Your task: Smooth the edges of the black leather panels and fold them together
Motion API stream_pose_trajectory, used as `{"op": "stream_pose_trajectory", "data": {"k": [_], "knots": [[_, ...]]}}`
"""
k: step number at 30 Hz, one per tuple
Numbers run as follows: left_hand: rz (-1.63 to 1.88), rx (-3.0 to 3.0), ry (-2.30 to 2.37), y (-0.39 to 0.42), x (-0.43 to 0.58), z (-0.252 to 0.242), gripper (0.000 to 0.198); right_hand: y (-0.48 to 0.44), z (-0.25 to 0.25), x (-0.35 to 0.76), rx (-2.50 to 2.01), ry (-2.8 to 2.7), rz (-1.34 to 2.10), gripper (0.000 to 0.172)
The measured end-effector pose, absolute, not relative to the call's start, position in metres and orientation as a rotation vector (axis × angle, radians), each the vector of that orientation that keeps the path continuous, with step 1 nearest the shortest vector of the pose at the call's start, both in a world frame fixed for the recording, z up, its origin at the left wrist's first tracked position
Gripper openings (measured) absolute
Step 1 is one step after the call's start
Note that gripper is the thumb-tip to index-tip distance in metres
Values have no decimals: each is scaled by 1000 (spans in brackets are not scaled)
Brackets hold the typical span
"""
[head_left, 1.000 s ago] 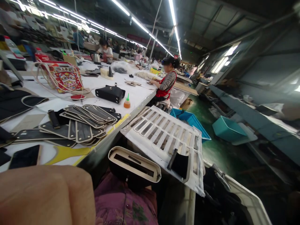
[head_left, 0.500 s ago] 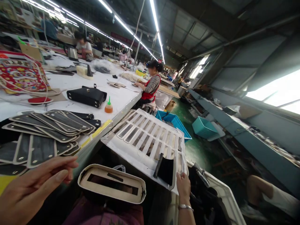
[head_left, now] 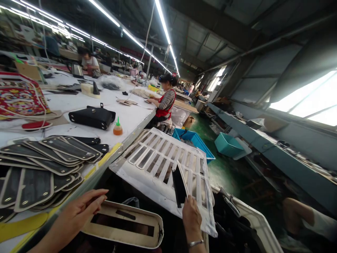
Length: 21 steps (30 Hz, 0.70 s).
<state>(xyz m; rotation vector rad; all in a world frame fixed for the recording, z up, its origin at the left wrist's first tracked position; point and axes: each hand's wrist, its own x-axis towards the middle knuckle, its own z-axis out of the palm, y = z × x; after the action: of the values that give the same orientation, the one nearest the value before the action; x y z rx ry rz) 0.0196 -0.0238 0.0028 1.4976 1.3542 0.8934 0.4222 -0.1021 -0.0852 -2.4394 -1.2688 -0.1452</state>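
My right hand is closed on the lower edge of a black panel with a pale rim. The panel is raised and tilted on edge above the white slatted tray. My left hand, fingers stretched out and holding nothing visible, hovers at the left end of a beige bag body with slots cut in its face. I cannot tell whether it touches. Two narrow panels lie on the tray. Left of my left hand, dark panels with snaps are piled on the table.
A black bag and an amber glue bottle stand on the white table. A co-worker sits further along it. A blue bin is behind the tray; a white crate with black items stands at right.
My right hand has moved left and lifted the black panel off the tray, turning it on edge. My left hand has come right, to the beige bag body. The view has shifted slightly.
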Motion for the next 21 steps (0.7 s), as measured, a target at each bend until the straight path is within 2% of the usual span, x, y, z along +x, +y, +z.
{"op": "stream_pose_trajectory", "data": {"k": [5,9,15,19,21], "knots": [[728,1396,895,-11,78,12,48,-90,-61,372,-2008,-1621,-593,42],[782,1197,761,-12,127,23,64,-80,-31,330,-1757,-1732,-664,51],[1206,1020,698,-7,144,55,36,-84,7,278,-1498,-1978,-683,62],[1056,982,559,19,105,63,38,-95,46,283,-1342,-2202,-446,86],[933,979,506,32,83,69,38,-95,71,294,-1393,-2170,-506,80]]}}
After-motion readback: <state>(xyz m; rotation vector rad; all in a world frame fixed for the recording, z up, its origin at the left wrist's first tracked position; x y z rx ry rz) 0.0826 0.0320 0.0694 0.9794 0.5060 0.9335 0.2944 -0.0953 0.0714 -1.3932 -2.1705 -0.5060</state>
